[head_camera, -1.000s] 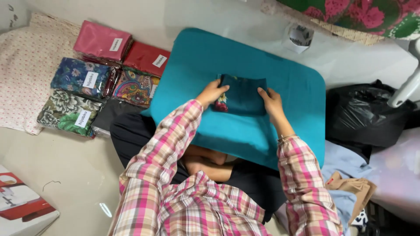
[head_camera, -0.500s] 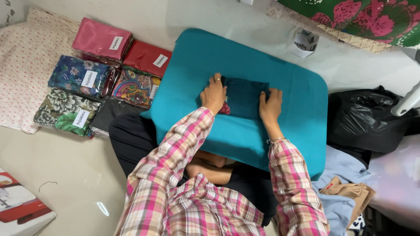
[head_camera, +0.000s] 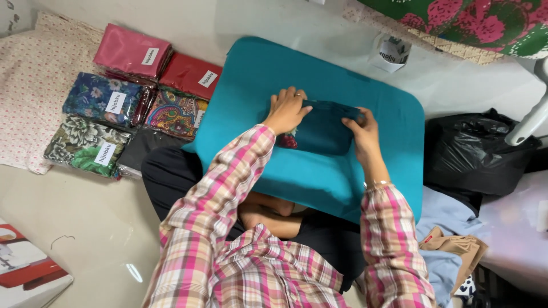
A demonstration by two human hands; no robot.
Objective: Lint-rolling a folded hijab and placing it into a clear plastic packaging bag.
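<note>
1. On the teal padded board (head_camera: 319, 177), near its middle: folded dark teal cloth (head_camera: 319, 134), long axis laid left to right across the board, slightly tilted down toward the left end.
2. Left hand (head_camera: 287, 109): pressed flat on the cloth's left end, fingers spread, palm down.
3. Right hand (head_camera: 363, 130): gripped the cloth's right end, thumb and fingers wrapped over the edge.
4. Surroundings, left of board: six packed cloths in clear wrappers (head_camera: 123, 102), arranged in two columns, pink, red, floral blue, paisley, green floral and black, each with a white label; lay on the floor beside a dotted pale fabric (head_camera: 31, 91).
5. Surroundings, right of board: black plastic bag (head_camera: 474, 151), well apart from the cloth; small white paper cup (head_camera: 390, 53) beyond the board's far edge.
6. Obstructions: none seen between hands and cloth.
7. Appearance of cloth: plain dark teal, compact rectangle, a red floral patch (head_camera: 287, 140) showing at its lower left corner.
</note>
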